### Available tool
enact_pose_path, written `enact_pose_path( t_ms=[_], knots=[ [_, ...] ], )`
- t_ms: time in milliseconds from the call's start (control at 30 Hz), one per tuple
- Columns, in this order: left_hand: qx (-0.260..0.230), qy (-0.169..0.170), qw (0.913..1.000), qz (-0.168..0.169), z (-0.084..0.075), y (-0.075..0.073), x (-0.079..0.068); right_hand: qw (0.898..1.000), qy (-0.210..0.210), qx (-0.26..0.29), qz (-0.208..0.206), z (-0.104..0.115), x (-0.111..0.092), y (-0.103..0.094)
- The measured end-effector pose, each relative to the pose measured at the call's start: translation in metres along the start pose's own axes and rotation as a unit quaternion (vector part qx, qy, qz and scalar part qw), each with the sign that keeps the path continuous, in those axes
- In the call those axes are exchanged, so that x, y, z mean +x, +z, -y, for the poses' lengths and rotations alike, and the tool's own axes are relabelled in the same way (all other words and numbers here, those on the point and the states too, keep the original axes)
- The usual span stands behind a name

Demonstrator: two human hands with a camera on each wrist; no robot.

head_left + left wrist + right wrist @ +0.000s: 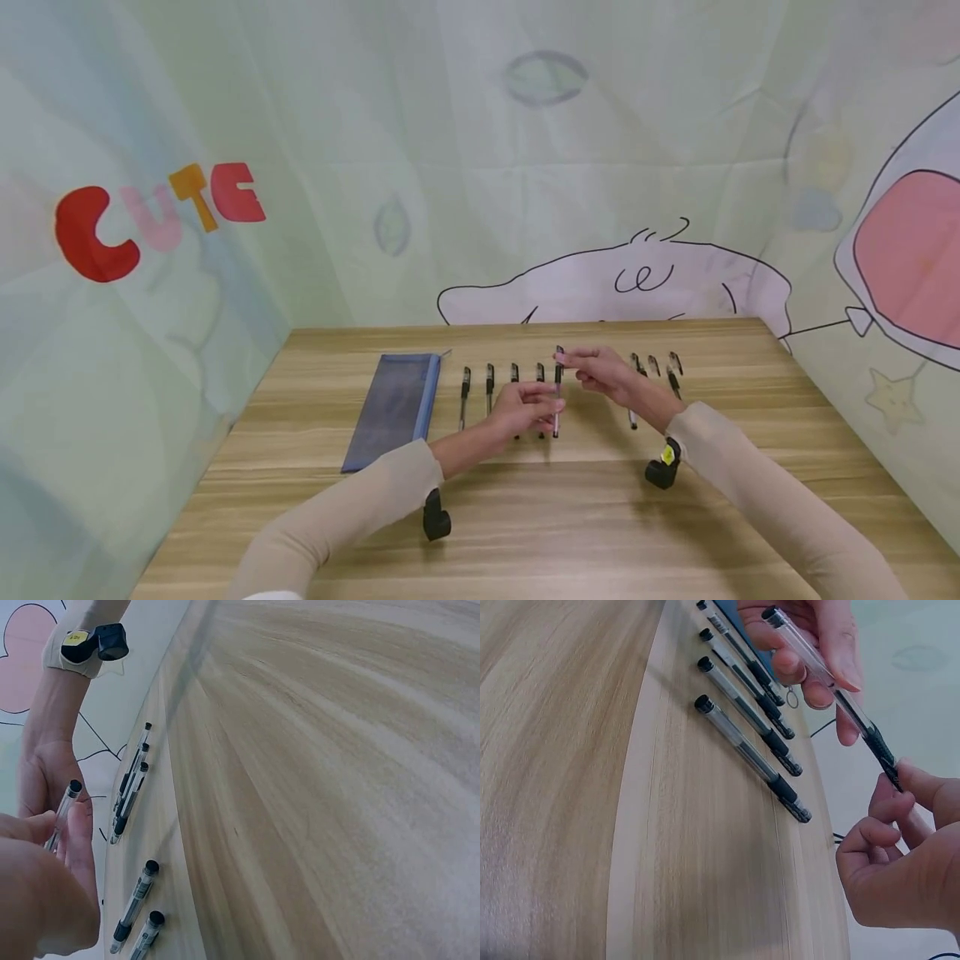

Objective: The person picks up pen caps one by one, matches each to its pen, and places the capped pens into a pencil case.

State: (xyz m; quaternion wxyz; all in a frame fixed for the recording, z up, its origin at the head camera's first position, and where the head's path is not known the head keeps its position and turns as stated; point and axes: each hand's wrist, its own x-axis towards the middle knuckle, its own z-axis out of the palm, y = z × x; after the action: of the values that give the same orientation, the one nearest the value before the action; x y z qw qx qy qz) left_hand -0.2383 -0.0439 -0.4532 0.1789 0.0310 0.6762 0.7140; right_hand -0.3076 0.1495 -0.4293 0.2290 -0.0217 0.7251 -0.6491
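One clear-barrelled pen (814, 656) with a black grip and black end plug is held tilted above the table between both hands. My left hand (521, 406) pinches its clear barrel between thumb and fingers. At the pen's far end, by the black grip, the thumb and fingertips of my right hand (609, 375) pinch the tip, partly covering it. Similar pens lie in a row to the left, among them a pen (465, 392) nearest the pouch; my left hand and forearm overlap part of this row in the head view.
A blue mesh zip pouch (386, 408) lies flat left of the row. Beyond my right wrist is a loose group of pens (131, 787). The wooden table (525, 517) meets a printed cloth backdrop (337, 208) behind and at the sides.
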Motion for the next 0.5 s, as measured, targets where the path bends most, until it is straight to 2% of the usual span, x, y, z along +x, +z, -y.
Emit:
enact_pose_path(
  t_ms=[200,500],
  knots=[
    [-0.001,-0.004,0.9998,0.018,0.000,0.002,0.001,1.000,0.002,-0.009,0.000,-0.003,-0.002,-0.009],
    [0.047,-0.027,0.9985,0.006,-0.006,0.006,0.000,1.000,0.000,-0.018,-0.009,-0.008,-0.010,-0.026]
  ],
)
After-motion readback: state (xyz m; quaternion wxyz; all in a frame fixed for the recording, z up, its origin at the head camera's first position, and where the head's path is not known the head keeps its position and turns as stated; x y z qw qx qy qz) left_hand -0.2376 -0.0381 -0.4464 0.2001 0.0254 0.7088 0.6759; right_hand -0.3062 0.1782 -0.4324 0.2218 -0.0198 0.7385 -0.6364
